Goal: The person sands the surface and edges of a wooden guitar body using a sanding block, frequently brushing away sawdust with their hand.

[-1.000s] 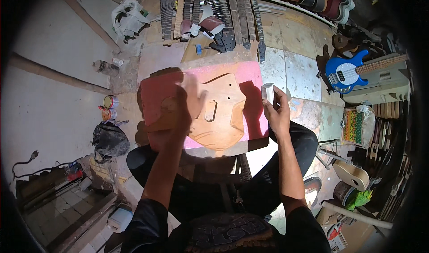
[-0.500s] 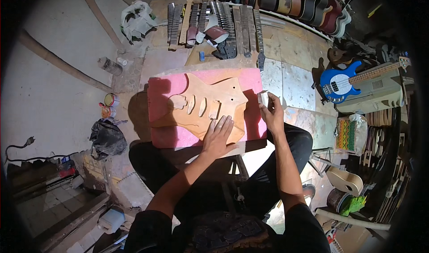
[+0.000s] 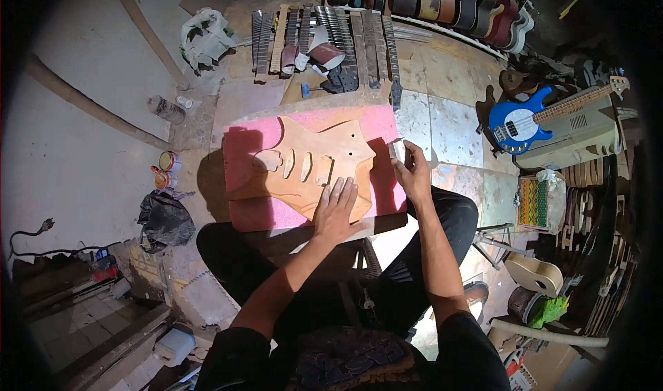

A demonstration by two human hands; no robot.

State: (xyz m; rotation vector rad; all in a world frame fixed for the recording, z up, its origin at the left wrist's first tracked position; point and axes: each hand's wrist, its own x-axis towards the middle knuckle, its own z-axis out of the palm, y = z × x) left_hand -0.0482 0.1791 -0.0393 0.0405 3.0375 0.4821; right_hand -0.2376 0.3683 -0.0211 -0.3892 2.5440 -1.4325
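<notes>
A pale wooden guitar body (image 3: 297, 142), with carved cavities and two small holes, lies on a pink board (image 3: 266, 215) across my lap. My left hand (image 3: 335, 211) rests flat on the lower right part of the wood, fingers stretched out, holding nothing. Beside the board's right edge, my right hand (image 3: 414, 173) grips a small pale block (image 3: 398, 151) upright between thumb and fingers. Whether the block touches the board I cannot tell.
Fretted necks (image 3: 324, 46) lie beyond the board. Guitar bodies (image 3: 449, 4) line a rack behind them. A blue bass (image 3: 518, 132) and an unfinished acoustic guitar (image 3: 535, 277) are at right. Paint cans (image 3: 168, 163) and a black bag (image 3: 166, 218) sit at left.
My left hand came down from the raised, blurred position over the board's left part onto the wood's lower right. My right hand with the block moved slightly left.
</notes>
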